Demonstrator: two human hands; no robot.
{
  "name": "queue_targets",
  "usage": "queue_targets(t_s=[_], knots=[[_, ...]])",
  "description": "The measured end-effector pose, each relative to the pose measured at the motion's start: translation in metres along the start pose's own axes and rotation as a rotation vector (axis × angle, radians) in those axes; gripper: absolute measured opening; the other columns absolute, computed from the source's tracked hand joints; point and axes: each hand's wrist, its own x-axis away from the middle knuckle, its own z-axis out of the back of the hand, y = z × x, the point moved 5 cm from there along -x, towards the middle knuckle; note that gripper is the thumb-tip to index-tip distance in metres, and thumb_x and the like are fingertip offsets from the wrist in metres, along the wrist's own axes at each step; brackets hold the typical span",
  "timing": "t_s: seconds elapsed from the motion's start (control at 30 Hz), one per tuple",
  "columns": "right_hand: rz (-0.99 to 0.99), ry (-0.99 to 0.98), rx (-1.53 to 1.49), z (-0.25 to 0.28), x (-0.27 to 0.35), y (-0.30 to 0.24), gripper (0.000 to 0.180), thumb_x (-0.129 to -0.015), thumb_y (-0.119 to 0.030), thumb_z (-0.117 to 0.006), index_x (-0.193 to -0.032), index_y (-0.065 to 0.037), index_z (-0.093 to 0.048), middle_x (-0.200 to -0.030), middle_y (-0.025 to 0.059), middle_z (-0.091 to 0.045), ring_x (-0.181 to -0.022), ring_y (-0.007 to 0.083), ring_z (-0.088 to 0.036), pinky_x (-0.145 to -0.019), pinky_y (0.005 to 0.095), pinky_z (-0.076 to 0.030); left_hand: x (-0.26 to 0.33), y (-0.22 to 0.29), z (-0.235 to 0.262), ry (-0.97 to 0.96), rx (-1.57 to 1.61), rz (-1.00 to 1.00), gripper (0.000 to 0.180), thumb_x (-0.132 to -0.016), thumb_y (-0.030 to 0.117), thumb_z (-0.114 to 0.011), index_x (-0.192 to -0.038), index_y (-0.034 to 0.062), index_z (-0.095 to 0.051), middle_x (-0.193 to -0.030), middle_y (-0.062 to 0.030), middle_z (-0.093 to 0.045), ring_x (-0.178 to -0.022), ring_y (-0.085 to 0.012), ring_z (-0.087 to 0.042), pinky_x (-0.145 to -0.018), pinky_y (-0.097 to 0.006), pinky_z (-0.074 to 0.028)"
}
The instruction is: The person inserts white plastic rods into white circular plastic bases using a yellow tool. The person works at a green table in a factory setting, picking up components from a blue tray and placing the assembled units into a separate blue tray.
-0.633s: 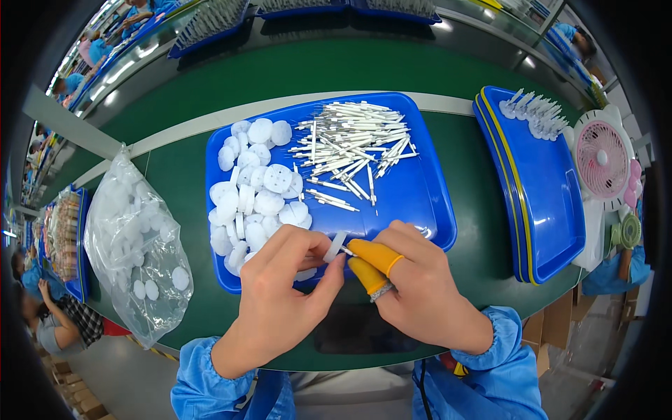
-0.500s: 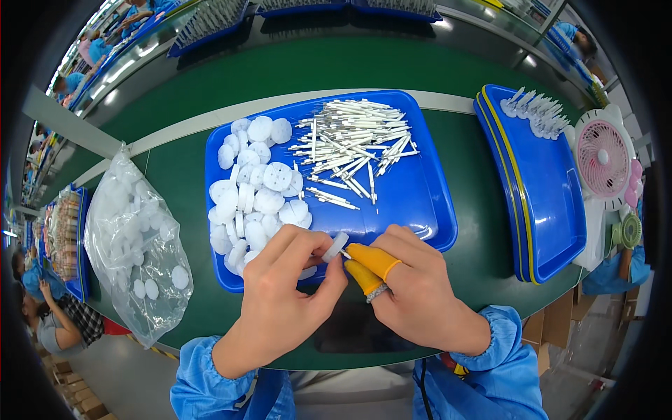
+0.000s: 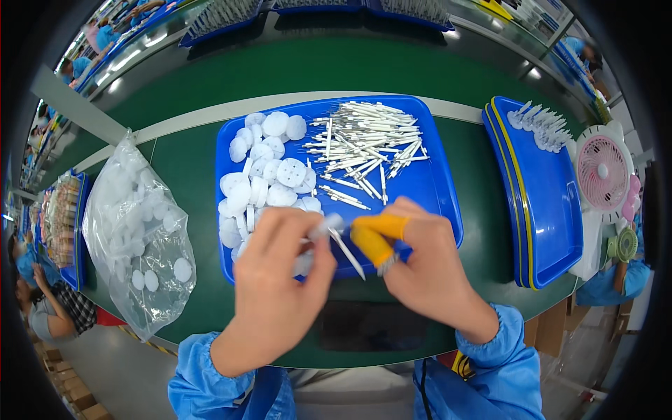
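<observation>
My left hand (image 3: 280, 280) grips a white round disc (image 3: 325, 225) at its fingertips over the near edge of the blue tray (image 3: 434, 192). My right hand (image 3: 420, 266), with yellow finger cots on thumb and forefinger, pinches a thin white pin (image 3: 348, 255) whose upper end touches that disc. A heap of white perforated discs (image 3: 262, 175) fills the tray's left half. A pile of white pins (image 3: 364, 143) lies in its far right part. Both forearms wear blue sleeves.
A clear plastic bag of white discs (image 3: 136, 224) lies left on the green table (image 3: 196, 161). Stacked blue trays (image 3: 542, 203) with several assembled parts stand at the right, beside a small pink fan (image 3: 602, 171). Other people sit at the far left.
Both hands have stayed over the tray's near edge. The pin now hangs lower from the disc, tilted down to the right.
</observation>
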Motion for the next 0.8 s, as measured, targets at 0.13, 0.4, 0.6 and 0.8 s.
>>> queue_targets(t_s=[0.13,0.4,0.6,0.8], knots=[[0.169,0.059,0.394,-0.015,-0.023,0.009,0.021,-0.074,0.006,-0.073,-0.095,0.004,-0.076,-0.092,0.0132,-0.062,-0.097,0.0330,-0.058,-0.083,0.0429,-0.048,-0.010,-0.010,0.015,0.137,0.020,0.062,0.017,-0.093,-0.006,-0.073,-0.110,-0.0040,-0.072,-0.107,-0.0127,-0.069,-0.093,-0.0228,-0.075,-0.075,-0.036,-0.069],[0.187,0.018,0.644,-0.012,-0.009,0.024,0.015,-0.073,0.006,-0.071,-0.087,0.002,-0.073,-0.093,0.0115,-0.060,-0.095,0.0302,-0.057,-0.083,0.0415,-0.045,-0.008,-0.017,0.011,0.034,0.240,0.206,0.015,-0.097,-0.002,-0.073,-0.113,-0.0035,-0.072,-0.103,-0.0119,-0.071,-0.093,-0.0203,-0.076,-0.080,-0.034,-0.067],[0.122,-0.075,0.598,0.013,0.011,0.026,0.024,-0.070,0.009,-0.076,-0.093,0.002,-0.076,-0.096,0.0091,-0.063,-0.097,0.0282,-0.057,-0.085,0.0405,-0.044,-0.004,-0.016,0.004,-0.100,0.258,0.218,0.014,-0.099,-0.001,-0.072,-0.113,-0.0047,-0.069,-0.096,-0.0099,-0.076,-0.089,-0.0164,-0.077,-0.076,-0.028,-0.063],[0.029,-0.074,0.517,0.015,0.009,0.032,0.025,-0.070,0.010,-0.076,-0.094,0.003,-0.075,-0.100,0.0109,-0.063,-0.097,0.0306,-0.056,-0.086,0.0418,-0.045,-0.003,-0.017,-0.004,-0.153,0.293,0.274,0.014,-0.099,-0.001,-0.072,-0.112,-0.0059,-0.068,-0.102,-0.0107,-0.074,-0.088,-0.0152,-0.076,-0.077,-0.028,-0.063]])
